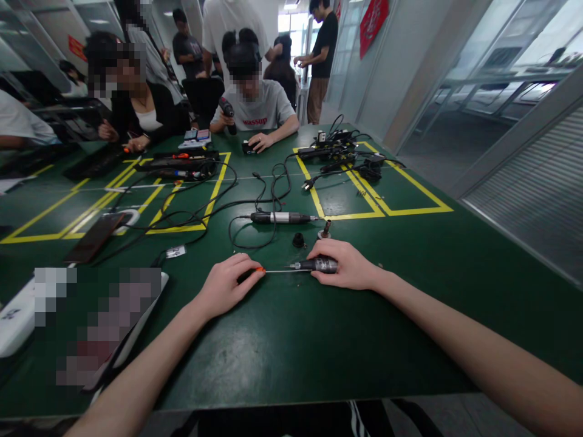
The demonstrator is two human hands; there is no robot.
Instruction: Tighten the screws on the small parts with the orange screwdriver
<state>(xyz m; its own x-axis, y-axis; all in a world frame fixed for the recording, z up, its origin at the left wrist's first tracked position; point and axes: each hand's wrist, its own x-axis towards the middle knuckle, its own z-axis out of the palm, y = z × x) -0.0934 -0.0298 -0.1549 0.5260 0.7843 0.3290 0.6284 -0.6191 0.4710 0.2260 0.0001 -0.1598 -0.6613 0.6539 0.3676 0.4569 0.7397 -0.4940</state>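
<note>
My left hand (230, 280) is closed around the handle of a screwdriver with an orange collar (261, 270). Its thin metal shaft (285, 271) runs right, toward my other hand. There, my right hand (345, 264) grips a dark, tapered cylindrical tool piece (322, 264) with a narrow metal tip pointing left. The shaft passes along the near side of this piece; whether its end touches it is hidden by my fingers. Just behind lie a small black ring-like part (299, 240) and an upright metal part (327, 229). Farther back rests a corded pen-shaped power tool (277, 217).
Cables (218, 203) spread over the green table (255, 358). Adapters and cords (346, 152) are heaped at the back right. A phone (98, 237) and a blurred-out device (113, 328) lie left. Across the table, a person (255, 106) holds a drill (226, 109).
</note>
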